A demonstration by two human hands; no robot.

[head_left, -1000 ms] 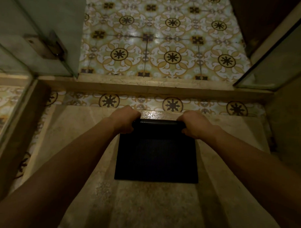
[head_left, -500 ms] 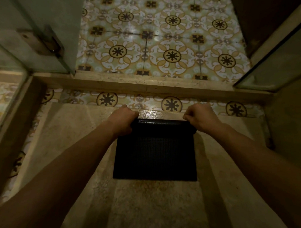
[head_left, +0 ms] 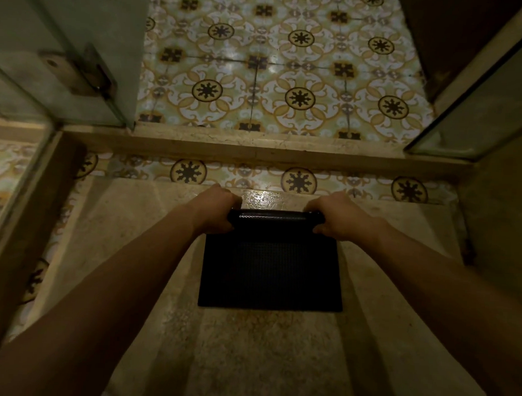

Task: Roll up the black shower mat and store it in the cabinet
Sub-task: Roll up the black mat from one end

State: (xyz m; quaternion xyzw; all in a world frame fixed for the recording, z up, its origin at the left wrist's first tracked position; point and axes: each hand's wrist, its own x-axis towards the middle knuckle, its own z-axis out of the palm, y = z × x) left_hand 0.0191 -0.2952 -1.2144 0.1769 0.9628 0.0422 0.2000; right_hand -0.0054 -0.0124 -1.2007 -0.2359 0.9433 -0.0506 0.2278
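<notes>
The black shower mat (head_left: 270, 269) lies on the beige stone shower floor, its far end curled into a tight roll and its near part still flat. My left hand (head_left: 216, 209) grips the roll's left end. My right hand (head_left: 336, 218) grips its right end. Both forearms reach in from the bottom corners of the view. No cabinet is visible.
A raised stone threshold (head_left: 255, 150) crosses just beyond the mat, with patterned floor tiles (head_left: 287, 80) past it. A glass door with a metal hinge (head_left: 80, 73) stands at the left, a glass panel (head_left: 479, 107) at the right. Walls close in on both sides.
The rolled end has grown slightly and come a little toward me, so less flat mat shows. My right hand shifted its grip on the roll's right end.
</notes>
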